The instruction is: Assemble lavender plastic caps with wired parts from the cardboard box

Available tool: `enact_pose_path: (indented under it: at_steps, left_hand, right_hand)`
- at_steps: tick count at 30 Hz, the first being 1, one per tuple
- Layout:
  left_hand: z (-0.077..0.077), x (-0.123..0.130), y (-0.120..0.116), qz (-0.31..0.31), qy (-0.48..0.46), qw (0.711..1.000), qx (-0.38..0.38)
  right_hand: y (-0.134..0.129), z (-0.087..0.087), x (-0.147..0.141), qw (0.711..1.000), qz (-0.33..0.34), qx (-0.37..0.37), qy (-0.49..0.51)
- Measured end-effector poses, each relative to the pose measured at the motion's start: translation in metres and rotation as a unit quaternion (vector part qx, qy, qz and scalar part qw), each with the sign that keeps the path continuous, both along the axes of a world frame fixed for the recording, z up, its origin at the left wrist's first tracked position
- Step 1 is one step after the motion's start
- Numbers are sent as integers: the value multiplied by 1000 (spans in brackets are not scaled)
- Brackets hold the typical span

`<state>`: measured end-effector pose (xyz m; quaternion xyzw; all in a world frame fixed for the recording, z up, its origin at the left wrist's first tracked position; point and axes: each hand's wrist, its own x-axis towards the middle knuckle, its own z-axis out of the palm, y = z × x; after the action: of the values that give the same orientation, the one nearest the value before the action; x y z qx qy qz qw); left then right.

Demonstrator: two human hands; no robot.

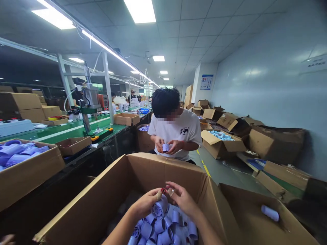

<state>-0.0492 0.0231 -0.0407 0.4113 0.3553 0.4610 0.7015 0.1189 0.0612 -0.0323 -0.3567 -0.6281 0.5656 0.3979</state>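
My left hand is closed on a lavender plastic cylinder, whose spoked end faces me. A small shiny red part sits at the tips of my left thumb and finger. Just to the right of it is my right hand, its fingers apart and a pale cover on one fingertip. Whether the right fingertips touch the red part, I cannot tell. Below both hands, many similar lavender cylinders lie loose in a large cardboard box.
Opposite me a person holds another lavender cylinder. At left, a box of lavender parts stands by a green workbench with a press. An open carton at right holds one cylinder. More cartons line the wall.
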Motion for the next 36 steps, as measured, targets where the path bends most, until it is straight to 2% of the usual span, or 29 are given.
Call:
enact_pose_path:
  at_steps: [3,6,10,14,17,21,23,25,28,31,34,36]
  left_hand:
    - [-2,6,-3,-23,-42,999,-12]
    - [-3,8,-4,-32,-52,998,-11]
    - [-7,5,0,-20,-36,999,-3]
    - [-9,-1,7,40,-14,999,-22]
    - [-3,-4,10,73,-10,996,-53]
    - [7,-5,9,68,6,994,-84]
    - [8,-6,10,88,31,993,-71]
    - [6,-7,13,147,82,986,-15]
    - [3,-10,20,241,194,944,115]
    - [6,-16,24,303,305,872,232]
    - [11,-23,24,351,374,803,304]
    - [13,-25,23,358,375,791,325]
  right_hand:
    - [-9,3,-2,997,51,58,-14]
    - [-11,5,-4,994,40,98,-16]
    - [-10,8,-6,998,-21,60,28]
    - [-6,13,-2,993,-101,22,60]
    - [-2,14,2,987,-135,1,86]
    - [1,10,5,985,-146,-16,87]
    - [1,8,4,983,-160,-19,86]
    - [1,7,4,980,-175,-19,91]
    - [0,9,4,980,-176,6,90]
    - [-7,13,5,984,-156,54,67]
    - [-17,17,7,983,-146,107,27]
    - [-25,20,8,977,-149,150,2]
